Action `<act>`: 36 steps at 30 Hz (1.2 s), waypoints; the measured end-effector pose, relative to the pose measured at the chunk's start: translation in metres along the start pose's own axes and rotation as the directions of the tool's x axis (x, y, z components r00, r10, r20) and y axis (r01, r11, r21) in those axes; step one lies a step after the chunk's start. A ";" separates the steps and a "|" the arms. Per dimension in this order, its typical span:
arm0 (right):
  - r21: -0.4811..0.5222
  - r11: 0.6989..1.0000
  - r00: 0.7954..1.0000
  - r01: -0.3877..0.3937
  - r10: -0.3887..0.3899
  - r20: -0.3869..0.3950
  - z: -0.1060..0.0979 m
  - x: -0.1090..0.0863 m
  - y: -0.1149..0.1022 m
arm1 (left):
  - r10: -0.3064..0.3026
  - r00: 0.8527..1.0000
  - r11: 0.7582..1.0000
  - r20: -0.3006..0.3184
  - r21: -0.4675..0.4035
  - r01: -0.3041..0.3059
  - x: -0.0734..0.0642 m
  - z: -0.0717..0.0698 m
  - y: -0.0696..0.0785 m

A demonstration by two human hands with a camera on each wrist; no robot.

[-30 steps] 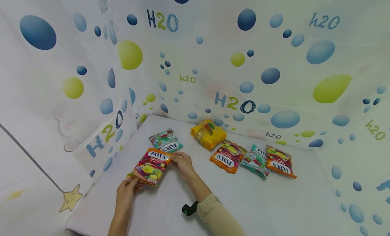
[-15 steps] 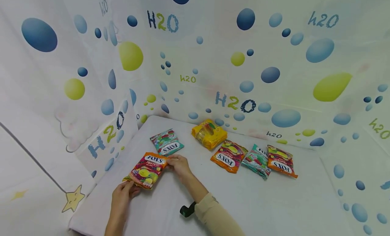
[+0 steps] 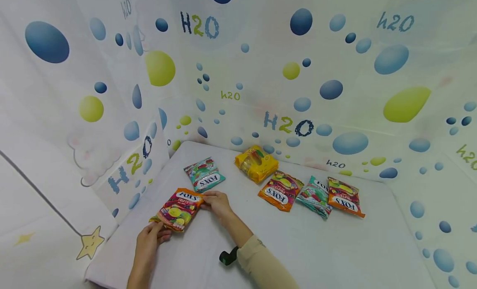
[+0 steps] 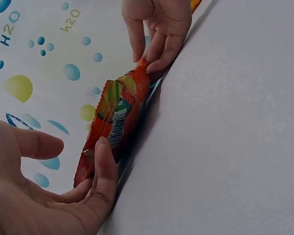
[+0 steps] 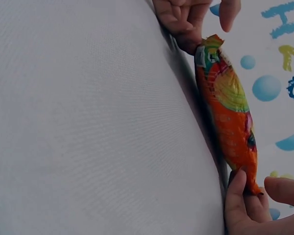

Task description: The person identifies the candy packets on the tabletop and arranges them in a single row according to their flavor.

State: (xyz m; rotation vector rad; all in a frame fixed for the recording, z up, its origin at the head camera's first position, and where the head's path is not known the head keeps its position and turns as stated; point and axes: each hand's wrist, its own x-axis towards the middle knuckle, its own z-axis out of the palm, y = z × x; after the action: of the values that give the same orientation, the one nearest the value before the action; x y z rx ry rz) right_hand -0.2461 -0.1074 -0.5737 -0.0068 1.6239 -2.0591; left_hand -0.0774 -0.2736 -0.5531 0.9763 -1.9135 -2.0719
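Glossy orange, a puffy, crimp-edged bag (image 3: 179,209) touches the relaxed left hand (image 3: 150,238) and equally relaxed right hand (image 3: 219,204).

A hand could pass across the near right of the table (image 3: 320,256). The held bag (image 3: 180,210) obstructs the left; the yellow pack (image 3: 256,164) and three bags (image 3: 314,198) bar the far middle and right.

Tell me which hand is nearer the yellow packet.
Right. The right hand is on the near side of the yellow packet and to its left; the left hand is farther off, both leftward and toward the near side.
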 end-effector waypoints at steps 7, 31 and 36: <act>0.000 1.000 1.000 -0.005 0.005 -0.012 -0.001 -0.001 0.000 | -0.007 1.000 0.999 0.028 0.031 0.006 0.001 0.001 0.001; -0.318 0.948 0.995 0.023 -0.053 -0.085 -0.015 -0.017 -0.020 | 0.040 0.999 0.961 0.016 0.273 -0.043 -0.012 0.009 0.005; -0.306 0.952 0.997 0.013 -0.036 -0.068 -0.026 -0.021 -0.024 | 0.077 0.996 0.930 -0.037 0.363 -0.058 -0.014 0.005 0.005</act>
State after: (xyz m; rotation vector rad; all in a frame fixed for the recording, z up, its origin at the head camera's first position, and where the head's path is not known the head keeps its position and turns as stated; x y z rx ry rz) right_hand -0.2450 -0.0722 -0.5525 -0.0606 1.9830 -1.8234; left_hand -0.0704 -0.2627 -0.5438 1.0013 -2.3179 -1.6709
